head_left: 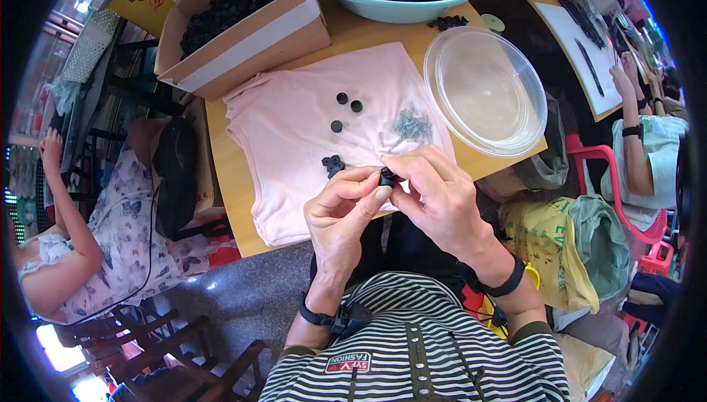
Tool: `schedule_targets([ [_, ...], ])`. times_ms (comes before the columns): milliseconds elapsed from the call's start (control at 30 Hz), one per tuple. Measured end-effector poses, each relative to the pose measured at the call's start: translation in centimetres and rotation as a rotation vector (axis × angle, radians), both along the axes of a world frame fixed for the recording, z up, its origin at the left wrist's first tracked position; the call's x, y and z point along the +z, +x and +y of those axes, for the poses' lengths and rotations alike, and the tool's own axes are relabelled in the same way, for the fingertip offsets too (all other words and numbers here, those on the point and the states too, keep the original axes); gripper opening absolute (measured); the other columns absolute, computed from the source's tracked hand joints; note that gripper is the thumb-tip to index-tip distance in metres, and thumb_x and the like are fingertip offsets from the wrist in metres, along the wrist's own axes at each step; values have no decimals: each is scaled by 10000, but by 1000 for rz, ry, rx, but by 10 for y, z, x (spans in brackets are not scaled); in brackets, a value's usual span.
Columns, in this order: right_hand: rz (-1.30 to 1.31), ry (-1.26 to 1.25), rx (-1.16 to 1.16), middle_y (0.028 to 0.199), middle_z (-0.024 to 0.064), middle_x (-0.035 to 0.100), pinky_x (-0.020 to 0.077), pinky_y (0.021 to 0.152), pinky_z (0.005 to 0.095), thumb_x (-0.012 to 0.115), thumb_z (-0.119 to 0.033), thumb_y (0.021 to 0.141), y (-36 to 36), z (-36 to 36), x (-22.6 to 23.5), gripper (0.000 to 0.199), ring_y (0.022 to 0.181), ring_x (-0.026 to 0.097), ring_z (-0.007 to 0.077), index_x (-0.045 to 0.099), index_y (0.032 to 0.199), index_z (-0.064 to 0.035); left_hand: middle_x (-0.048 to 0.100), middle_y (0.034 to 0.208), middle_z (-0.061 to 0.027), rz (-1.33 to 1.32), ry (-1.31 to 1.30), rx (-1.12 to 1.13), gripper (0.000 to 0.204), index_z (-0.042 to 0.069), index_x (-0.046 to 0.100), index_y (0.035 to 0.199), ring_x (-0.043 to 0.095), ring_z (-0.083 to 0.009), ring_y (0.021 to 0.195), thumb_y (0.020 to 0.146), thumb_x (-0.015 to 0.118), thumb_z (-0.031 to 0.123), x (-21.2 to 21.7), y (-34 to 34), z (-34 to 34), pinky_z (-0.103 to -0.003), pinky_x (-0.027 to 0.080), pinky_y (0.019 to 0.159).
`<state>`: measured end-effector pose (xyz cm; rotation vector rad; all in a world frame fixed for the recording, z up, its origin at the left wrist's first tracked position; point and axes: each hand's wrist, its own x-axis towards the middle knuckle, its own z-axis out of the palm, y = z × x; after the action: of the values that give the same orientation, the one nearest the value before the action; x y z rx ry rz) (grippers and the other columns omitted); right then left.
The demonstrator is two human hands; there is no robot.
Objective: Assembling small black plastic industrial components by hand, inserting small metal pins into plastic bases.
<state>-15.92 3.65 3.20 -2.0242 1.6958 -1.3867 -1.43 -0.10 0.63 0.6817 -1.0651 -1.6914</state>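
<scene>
My left hand (341, 209) and my right hand (436, 192) meet above the near edge of a pink cloth (294, 122). Between their fingertips is a small round black plastic part (387, 176), pinched from both sides; the fingers partly cover it. Three loose black round caps (336, 126) lie on the cloth beyond my hands. Closer to my left fingers sits a little cluster of black pieces (333, 165). A heap of small, thin silvery metal pieces (412, 126) is spread on the cloth beyond my right hand; their exact kind is too small to tell.
A cardboard box (254, 47) and a pale teal basin (394, 10), both full of black parts, stand at the back. A clear round plastic container (486, 92) rests at the table's right. One person sits at left; another works at a table on the right.
</scene>
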Motion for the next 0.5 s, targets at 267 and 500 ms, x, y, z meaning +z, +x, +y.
schedule_targets([
  [267,33,-55,-25,790,110,576,493,643,336,710,30,667,-2,-8,2,270,744,592,259,598,912,14,636,1054,-128,60,118,26,143,-14,692,914,621,-156,939,787,692,-82,2,-8,-6,-278,527,843],
  [500,46,-24,31,786,121,611,503,621,334,713,14,695,-11,-17,12,204,707,614,257,630,881,8,648,1047,-125,47,101,62,146,-26,677,927,620,-153,946,800,671,-98,-1,-14,-12,-277,500,870],
])
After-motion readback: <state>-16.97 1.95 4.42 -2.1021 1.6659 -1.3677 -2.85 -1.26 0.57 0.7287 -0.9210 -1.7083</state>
